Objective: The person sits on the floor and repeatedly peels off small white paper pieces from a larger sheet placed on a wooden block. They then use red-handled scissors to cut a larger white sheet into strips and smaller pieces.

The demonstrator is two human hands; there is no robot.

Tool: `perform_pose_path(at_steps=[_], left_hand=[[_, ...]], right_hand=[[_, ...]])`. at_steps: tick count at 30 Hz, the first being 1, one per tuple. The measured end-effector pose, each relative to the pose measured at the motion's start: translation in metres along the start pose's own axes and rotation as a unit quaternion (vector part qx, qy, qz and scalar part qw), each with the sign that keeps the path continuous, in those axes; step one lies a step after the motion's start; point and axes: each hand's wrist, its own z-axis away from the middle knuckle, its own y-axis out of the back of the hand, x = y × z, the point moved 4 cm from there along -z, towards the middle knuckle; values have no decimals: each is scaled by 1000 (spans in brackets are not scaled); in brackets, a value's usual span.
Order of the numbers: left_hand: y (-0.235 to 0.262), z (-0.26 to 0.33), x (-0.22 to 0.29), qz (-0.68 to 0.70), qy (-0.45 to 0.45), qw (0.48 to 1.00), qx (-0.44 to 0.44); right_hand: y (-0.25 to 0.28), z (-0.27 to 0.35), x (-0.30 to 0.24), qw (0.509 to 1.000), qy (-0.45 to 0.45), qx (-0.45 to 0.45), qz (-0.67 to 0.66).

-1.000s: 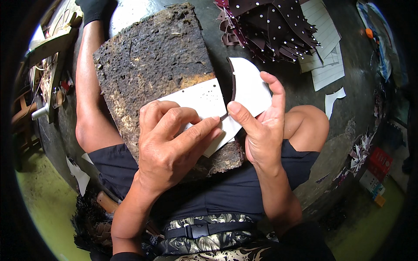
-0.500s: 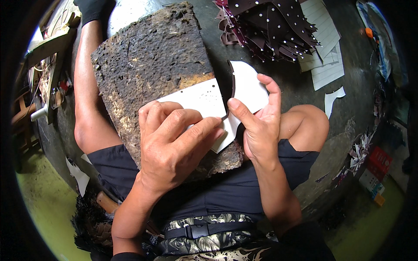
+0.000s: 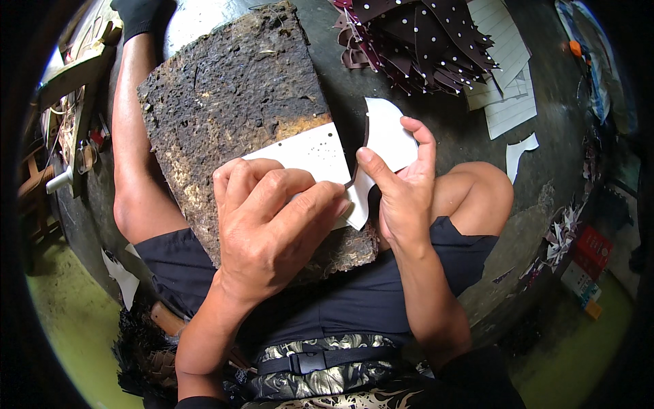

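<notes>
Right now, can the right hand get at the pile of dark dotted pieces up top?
Probably yes: the pile of dark dotted pieces lies just beyond the right hand, nothing between, though that hand holds the white sheet.

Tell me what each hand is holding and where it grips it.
Both hands share the white cut sheet. The left hand presses its near part onto the rough dark board; the right hand pinches the curved right piece at its edge.

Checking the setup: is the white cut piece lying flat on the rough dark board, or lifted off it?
Partly flat. The left hand presses the white piece onto the board; its curved right part overhangs, held by the right hand.
</notes>
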Motion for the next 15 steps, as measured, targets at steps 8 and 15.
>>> perform_pose_path(at_steps=[8, 15], left_hand=[[-2, -2, 2, -3, 0, 1000, 3], [-3, -3, 1, -3, -19, 1000, 0]], right_hand=[[5, -3, 5, 1000, -3, 13, 9], [9, -5, 5, 999, 1, 29, 20]])
